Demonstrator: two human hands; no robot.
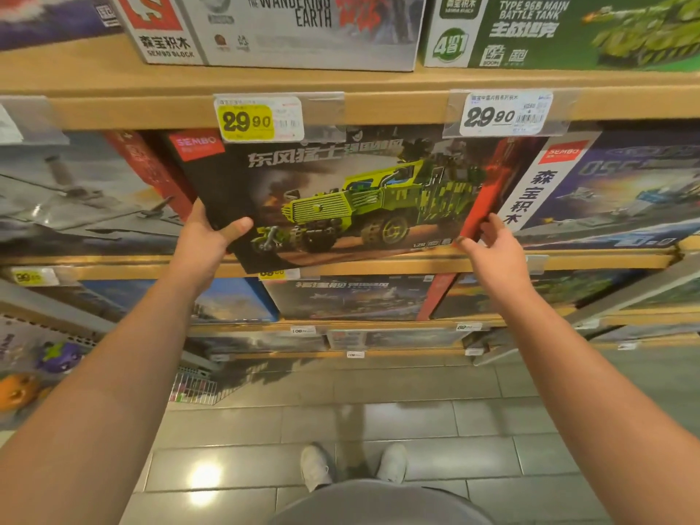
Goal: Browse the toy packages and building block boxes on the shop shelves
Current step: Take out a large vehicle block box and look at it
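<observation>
Left hand (206, 236) grips the lower-left corner of the green military truck block box (333, 198), thumb over its front. Right hand (492, 248), fingers loosely spread, touches the lower-right red edge. Box tilted, long axis running across between both hands, bottom edge overhanging the middle shelf (530, 263).

Wooden shop shelves (378, 111) (price tags clipped along the edges), building block boxes (303, 28) standing on each tier

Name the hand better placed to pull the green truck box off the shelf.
Left. The left hand already grips the green truck box at its lower corner; the right hand only touches its red edge.
</observation>
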